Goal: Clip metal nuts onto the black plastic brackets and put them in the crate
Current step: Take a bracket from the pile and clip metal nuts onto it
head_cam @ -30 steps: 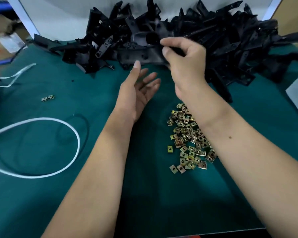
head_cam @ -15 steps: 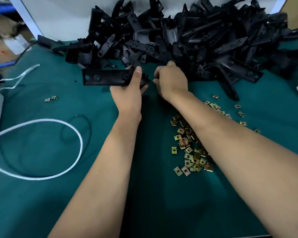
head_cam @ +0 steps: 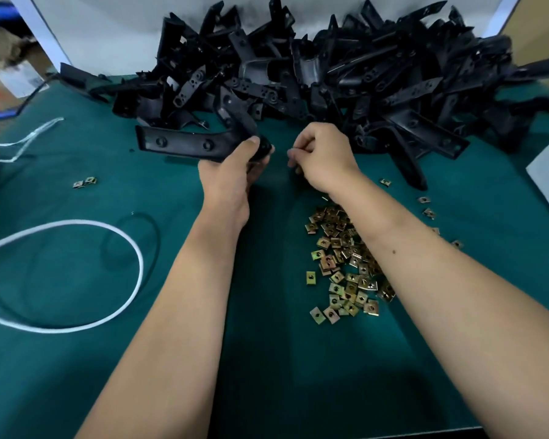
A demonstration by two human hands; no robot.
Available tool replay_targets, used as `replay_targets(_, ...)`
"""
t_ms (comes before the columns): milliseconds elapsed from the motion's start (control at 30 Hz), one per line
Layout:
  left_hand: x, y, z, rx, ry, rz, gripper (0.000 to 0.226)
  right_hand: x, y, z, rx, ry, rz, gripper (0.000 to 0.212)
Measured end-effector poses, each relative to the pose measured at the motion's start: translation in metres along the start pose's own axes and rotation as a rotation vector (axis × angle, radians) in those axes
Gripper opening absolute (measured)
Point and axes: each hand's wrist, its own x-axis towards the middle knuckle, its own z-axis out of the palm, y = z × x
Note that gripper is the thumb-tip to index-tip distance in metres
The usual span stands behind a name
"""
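The left hand [head_cam: 232, 172] grips a bracket [head_cam: 184, 144] by one end. The right hand [head_cam: 320, 156] is curled; whether it holds a nut, I cannot tell. The long bracket could tip and slip out.

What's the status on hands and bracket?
Left hand grips black bracket by its right end. Right hand curled, contents unclear. Clip nuts piled under right forearm. Nothing between hands.

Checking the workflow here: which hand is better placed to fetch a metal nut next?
Right hand: its forearm lies directly over the metal nuts, while the left hand grips the black bracket.
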Motion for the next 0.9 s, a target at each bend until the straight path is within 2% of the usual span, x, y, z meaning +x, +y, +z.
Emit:
replay_targets(67,-0.003,-0.001,0.001,0.053,-0.083,-0.026,0.023,-0.012,0.004,-0.007,0.184,0.017,0.027,0.015)
replay_targets(200,-0.007,-0.005,0.004,0.187,-0.211,-0.039,0.037,-0.041,0.013,-0.024,0.463,0.051,0.011,0.004)
replay_targets(333,-0.007,-0.011,0.003,0.315,-0.244,0.066,0.040,-0.059,0.016,-0.038,0.655,0.011,0.017,0.005)
replay_targets(400,-0.005,-0.016,0.001,0.350,-0.290,0.149,0.043,-0.063,0.016,-0.040,0.790,-0.023,0.061,0.012)
replay_targets(533,-0.011,-0.019,0.002,0.519,-0.406,0.269,0.042,-0.065,0.017,-0.031,0.767,0.009,0.073,0.021)
replay_targets(667,-0.016,-0.020,0.007,0.627,-0.404,0.355,0.029,-0.061,0.018,-0.029,0.859,0.074,0.129,0.009)
replay_targets(767,-0.023,-0.021,0.014,0.589,-0.296,0.230,0.040,-0.058,0.017,-0.030,1.006,0.165,0.151,0.007)
replay_targets(900,-0.033,-0.017,0.016,0.262,-0.450,-0.130,0.051,-0.056,0.017,-0.026,1.105,0.346,0.183,0.009)
